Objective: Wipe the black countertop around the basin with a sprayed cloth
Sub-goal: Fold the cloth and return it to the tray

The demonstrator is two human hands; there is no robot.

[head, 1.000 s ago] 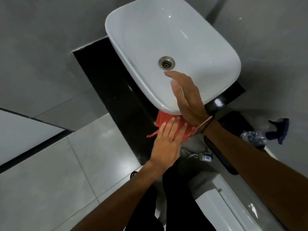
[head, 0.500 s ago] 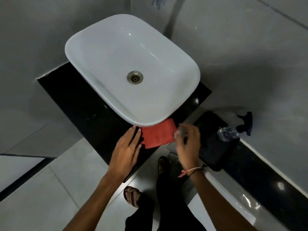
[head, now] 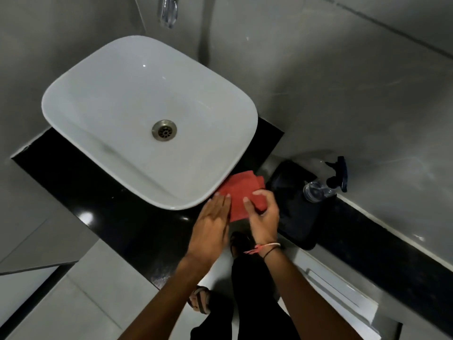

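A white basin [head: 137,114] sits on the black countertop [head: 98,207]. A red cloth [head: 239,192] lies on the countertop's front right corner, partly tucked under the basin's rim. My left hand [head: 212,227] rests flat with its fingertips on the cloth's left edge. My right hand [head: 263,217] pinches the cloth's right side between thumb and fingers, folding it over. A clear spray bottle [head: 321,187] with a dark trigger lies to the right on a black ledge.
A chrome tap [head: 168,11] juts from the grey wall above the basin. A dark bag-like object [head: 296,207] sits on the ledge beside the bottle. A white fixture [head: 338,290] stands at lower right. My legs and sandalled foot [head: 201,299] show below on grey floor tiles.
The view has shifted, bringing the basin lower and the tap into sight. My right hand left the basin rim and took hold of the cloth's right side; my left hand moved to its left edge.
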